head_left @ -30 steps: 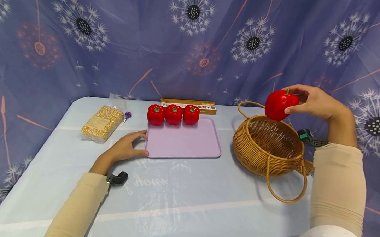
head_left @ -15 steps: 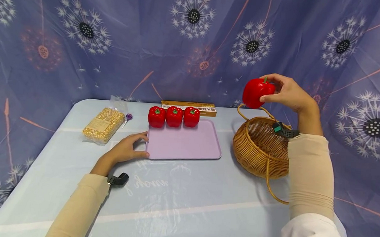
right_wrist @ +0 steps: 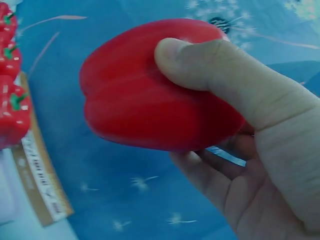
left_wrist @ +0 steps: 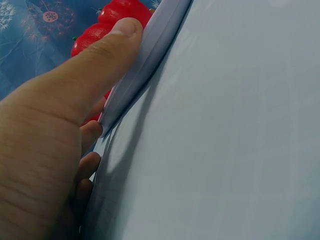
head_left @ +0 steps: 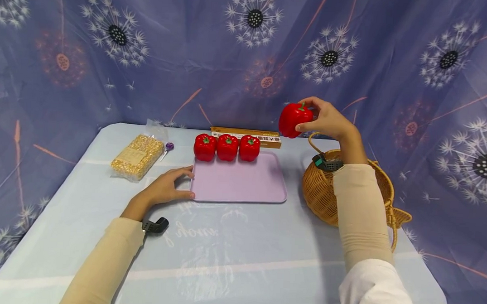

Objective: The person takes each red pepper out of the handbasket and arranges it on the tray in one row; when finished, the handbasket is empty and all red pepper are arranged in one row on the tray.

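A glossy red bell pepper [head_left: 294, 120] with a green stem is held up in the air by my right hand [head_left: 328, 120]. In the right wrist view the thumb presses one side of the pepper [right_wrist: 150, 95] and the fingers support it from below. Three similar red peppers [head_left: 227, 147] stand in a row along the far edge of a pale purple tray [head_left: 238, 183]. My left hand [head_left: 166, 187] rests at the tray's left edge, thumb and fingers spread apart. The left wrist view has its thumb [left_wrist: 100, 65] lying against the tray's rim [left_wrist: 145, 60].
A wicker basket [head_left: 321, 196] with looped handles stands on the right, partly hidden by the right forearm. Behind the peppers lies a long narrow box [head_left: 268, 138]. A bag of corn kernels [head_left: 139, 156] and a lollipop [head_left: 169, 147] are at the left.
My right hand has carried the red pepper leftward from above the basket to a spot near the tray's far right corner. The left hand stays at the tray's edge.
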`<state>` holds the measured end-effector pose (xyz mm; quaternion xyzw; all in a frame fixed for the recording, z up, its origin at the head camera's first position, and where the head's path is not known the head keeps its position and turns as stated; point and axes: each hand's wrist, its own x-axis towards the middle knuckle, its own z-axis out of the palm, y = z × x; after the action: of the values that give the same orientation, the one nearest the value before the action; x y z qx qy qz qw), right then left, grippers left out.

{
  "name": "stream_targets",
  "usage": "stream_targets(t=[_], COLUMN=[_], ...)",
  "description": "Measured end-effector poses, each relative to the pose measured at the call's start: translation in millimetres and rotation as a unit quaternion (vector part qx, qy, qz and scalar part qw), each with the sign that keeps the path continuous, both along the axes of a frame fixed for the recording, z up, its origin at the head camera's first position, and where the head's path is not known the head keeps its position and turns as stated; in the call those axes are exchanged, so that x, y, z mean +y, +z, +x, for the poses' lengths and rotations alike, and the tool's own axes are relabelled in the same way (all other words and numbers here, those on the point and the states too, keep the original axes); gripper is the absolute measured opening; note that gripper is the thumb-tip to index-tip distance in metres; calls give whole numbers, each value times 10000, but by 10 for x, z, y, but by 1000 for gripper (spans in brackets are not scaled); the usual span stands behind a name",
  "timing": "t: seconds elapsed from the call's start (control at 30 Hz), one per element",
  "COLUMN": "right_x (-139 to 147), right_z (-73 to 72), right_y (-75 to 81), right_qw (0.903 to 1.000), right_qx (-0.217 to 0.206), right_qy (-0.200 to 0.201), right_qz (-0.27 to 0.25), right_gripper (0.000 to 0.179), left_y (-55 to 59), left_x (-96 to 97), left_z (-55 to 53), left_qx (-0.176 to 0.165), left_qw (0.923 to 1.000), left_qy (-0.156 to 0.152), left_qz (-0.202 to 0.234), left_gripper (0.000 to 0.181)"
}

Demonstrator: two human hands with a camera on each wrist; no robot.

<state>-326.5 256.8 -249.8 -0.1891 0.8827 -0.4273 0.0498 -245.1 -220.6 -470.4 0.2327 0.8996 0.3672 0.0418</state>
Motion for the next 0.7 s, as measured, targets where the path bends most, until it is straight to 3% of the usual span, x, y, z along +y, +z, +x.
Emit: stream_targets(t=[0.17, 0.37, 0.7], right_x=[-129, -287, -588], right_z=[-135, -265, -363], right_y=[-248, -496, -803], right_qw=[9998, 9974, 9874], right_qx=[-169, -294, -36], right_qy=[-119, -233, -339], right_qz=[64, 614, 1542], right_gripper=[77, 81, 79], left_y=[21, 16, -8], left_x=[12, 17, 8], left_z=[-6, -3, -2], left_qx=[-16, -14, 17], left_qw=[10000, 10000, 10000], left_qy=[11, -13, 19], left_qz=[-15, -48, -42], left_gripper=[65, 66, 66])
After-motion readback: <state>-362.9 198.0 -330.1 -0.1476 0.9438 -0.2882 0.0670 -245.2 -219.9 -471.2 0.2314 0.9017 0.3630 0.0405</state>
